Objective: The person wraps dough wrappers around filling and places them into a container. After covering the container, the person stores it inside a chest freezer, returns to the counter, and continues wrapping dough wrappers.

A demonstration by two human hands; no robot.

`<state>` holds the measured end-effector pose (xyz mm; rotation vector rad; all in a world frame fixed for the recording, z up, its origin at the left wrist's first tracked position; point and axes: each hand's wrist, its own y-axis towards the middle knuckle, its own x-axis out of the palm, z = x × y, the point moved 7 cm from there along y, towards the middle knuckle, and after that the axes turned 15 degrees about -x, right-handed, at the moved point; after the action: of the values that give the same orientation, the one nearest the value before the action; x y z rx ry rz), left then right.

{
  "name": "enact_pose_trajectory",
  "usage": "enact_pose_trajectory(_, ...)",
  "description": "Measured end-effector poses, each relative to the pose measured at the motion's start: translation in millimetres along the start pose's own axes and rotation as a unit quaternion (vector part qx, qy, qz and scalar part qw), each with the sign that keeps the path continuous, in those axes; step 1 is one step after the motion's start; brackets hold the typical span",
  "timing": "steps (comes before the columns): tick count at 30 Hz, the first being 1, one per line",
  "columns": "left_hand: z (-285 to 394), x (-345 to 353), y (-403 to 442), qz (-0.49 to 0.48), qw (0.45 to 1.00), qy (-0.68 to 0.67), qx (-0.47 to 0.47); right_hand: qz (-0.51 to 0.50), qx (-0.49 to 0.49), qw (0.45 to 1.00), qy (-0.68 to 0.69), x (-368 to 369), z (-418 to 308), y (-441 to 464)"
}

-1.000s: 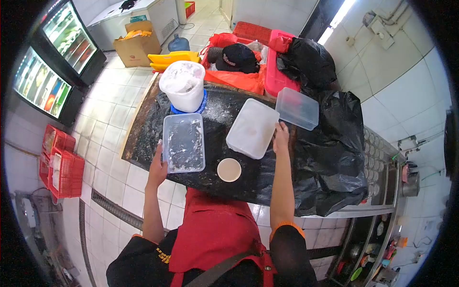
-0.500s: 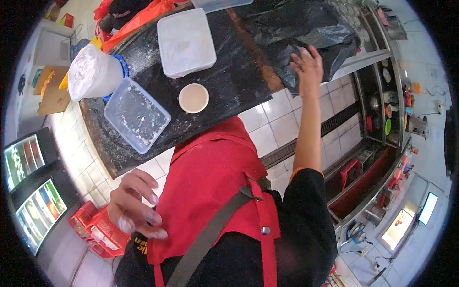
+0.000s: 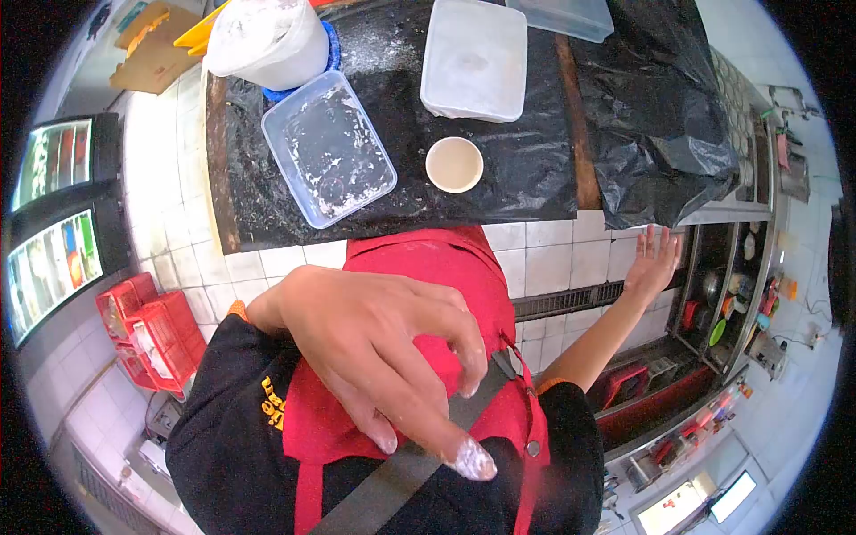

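Observation:
My left hand (image 3: 379, 343) is raised close to the camera in front of the red apron (image 3: 428, 259). Its fingers are apart and bent, white powder coats a fingertip, and it holds nothing. Out to the right, my right hand (image 3: 653, 263) hangs empty beyond the table edge with fingers spread, just below the black plastic sheet (image 3: 664, 134). On the table lie a clear tray with white residue (image 3: 330, 152), a white lidded container (image 3: 475, 62) and a round cream bowl (image 3: 455, 165). A white tub of powder (image 3: 267, 45) stands at the back left on a blue ring.
Another clear container (image 3: 571, 13) is at the table's far edge. Red crates (image 3: 156, 334) stand on the floor at the left, below glass-door fridges (image 3: 58, 259). A metal rack (image 3: 736, 276) with utensils is at the right. A cardboard box (image 3: 156, 53) sits at the upper left.
Both hands have left the containers. My left hand has risen across the apron towards the camera; my right hand has moved right, past the black sheet. The view has turned and shifted.

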<state>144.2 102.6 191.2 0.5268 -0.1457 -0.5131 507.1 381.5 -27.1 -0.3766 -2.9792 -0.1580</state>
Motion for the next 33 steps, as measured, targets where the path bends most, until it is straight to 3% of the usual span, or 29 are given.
enact_pose_trajectory(11,24,10,-8,0.067,0.994,0.02,0.089,0.001,0.008,1.0,0.011,11,7,-3)
enact_pose_trajectory(16,25,9,-6,0.015,0.994,0.023,0.105,0.013,0.01,1.0,0.0,13,3,-7)
enact_pose_trajectory(19,25,7,-5,0.078,0.983,-0.009,0.166,0.023,0.016,1.0,0.006,8,7,-10)
enact_pose_trajectory(23,27,4,0,0.153,0.963,0.058,0.214,0.018,0.051,0.999,-0.007,15,2,-21)
enact_pose_trajectory(25,20,0,9,0.17,0.962,0.101,0.188,0.034,0.049,0.998,0.0,7,-2,-23)
enact_pose_trajectory(27,-11,-2,12,0.125,0.97,0.168,0.122,0.031,0.039,0.999,-0.006,4,-15,-26)
enact_pose_trajectory(29,-52,-10,14,0.115,0.987,0.109,-0.031,0.018,0.038,0.999,-0.014,4,-26,-29)
enact_pose_trajectory(33,-86,10,11,0.121,0.984,0.12,-0.045,0.015,0.037,0.997,-0.061,14,-34,-20)
